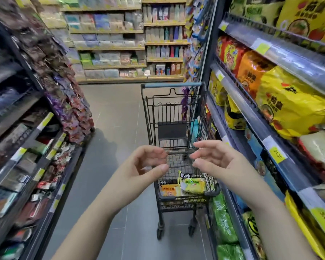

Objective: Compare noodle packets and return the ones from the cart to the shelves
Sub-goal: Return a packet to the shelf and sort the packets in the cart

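1. The left hand (146, 164) is up at about 7 o'clock from the middle of the picture. Its fingers are softly bent and a little apart. It holds nothing.
2. The right hand (216, 160) is up at about 4 o'clock. Its fingers are softly bent and a little apart too, and it holds nothing.
3. The black wire shopping cart with a blue handle (172, 85) stands right ahead, past the hands, close beside the shelves.
4. Two noodle packets lie in the near end of the cart, at about 5 o'clock. A shiny yellow-green plastic packet (194, 185) is on top. A flat orange-yellow plastic packet (169, 190) touches it on its 9 o'clock side.
5. The grey metal shelves (251, 113) at 3 o'clock are full of big yellow and orange noodle bags (289, 107).
6. I think the job has hardly begun. No packet is in a hand. Both packets need to be picked up, looked at side by side and put on the shelves.
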`<state>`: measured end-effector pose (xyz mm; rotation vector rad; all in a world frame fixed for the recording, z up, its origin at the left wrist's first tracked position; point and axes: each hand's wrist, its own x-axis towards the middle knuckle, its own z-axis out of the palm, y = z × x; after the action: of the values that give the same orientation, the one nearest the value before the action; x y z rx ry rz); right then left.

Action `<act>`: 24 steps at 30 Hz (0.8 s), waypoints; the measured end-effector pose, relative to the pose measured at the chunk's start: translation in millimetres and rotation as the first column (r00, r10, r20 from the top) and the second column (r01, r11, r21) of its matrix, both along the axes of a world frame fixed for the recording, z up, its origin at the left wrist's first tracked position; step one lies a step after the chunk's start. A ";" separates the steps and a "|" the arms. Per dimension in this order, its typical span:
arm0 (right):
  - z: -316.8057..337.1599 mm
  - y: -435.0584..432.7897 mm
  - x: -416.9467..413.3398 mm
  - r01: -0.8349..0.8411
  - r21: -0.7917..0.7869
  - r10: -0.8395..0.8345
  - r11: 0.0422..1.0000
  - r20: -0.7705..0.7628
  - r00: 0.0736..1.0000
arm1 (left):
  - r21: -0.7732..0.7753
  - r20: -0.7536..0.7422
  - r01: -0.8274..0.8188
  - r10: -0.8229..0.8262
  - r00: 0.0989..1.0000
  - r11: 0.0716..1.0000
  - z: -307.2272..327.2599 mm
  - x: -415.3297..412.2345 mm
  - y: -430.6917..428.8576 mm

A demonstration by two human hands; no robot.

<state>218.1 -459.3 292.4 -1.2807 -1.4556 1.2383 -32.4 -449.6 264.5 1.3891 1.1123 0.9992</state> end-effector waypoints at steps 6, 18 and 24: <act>-24.8 61.1 4.9 -0.024 -0.057 0.025 0.998 0.016 1.000 | -0.083 -0.012 0.012 -0.013 1.000 0.997 -27.2 3.7 59.2; -63.9 187.5 -12.8 0.017 -0.192 -0.014 0.981 0.016 1.000 | -0.205 0.007 0.148 -0.150 0.989 0.968 -76.1 -4.7 213.1; -100.4 231.1 -1.2 0.072 -0.222 -0.075 0.972 -0.006 0.997 | -0.278 -0.033 0.155 -0.171 0.985 0.948 -106.2 11.6 262.4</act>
<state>216.9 -228.2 192.1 -1.4563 -1.2750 1.3869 -20.9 -187.2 158.3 1.2664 1.1114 0.6621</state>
